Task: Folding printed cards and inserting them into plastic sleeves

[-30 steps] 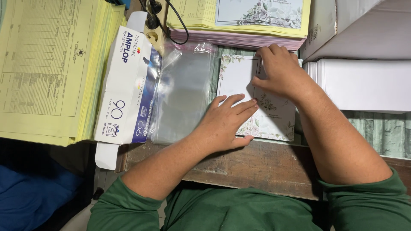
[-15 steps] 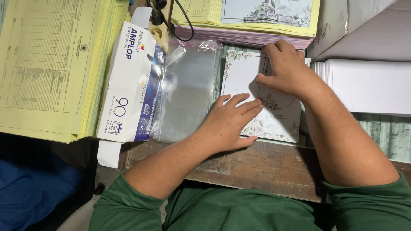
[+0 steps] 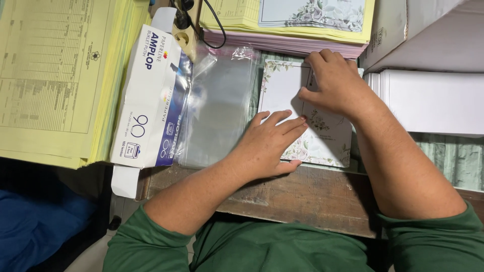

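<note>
A worn wooden bench point(image 3: 302, 194) carries a floral-bordered card point(image 3: 282, 95), long axis running away from the person. The right hand point(image 3: 335, 83) presses its far end, fingers curled. The left hand point(image 3: 269, 143) lies flat on its near-left corner, fingers spread, grasping nothing. Clear sleeves point(image 3: 217, 108) lie just left.

The white floral-bordered card point(image 3: 287, 95) lies flat at centre frame. I press it down under both palms.
</note>
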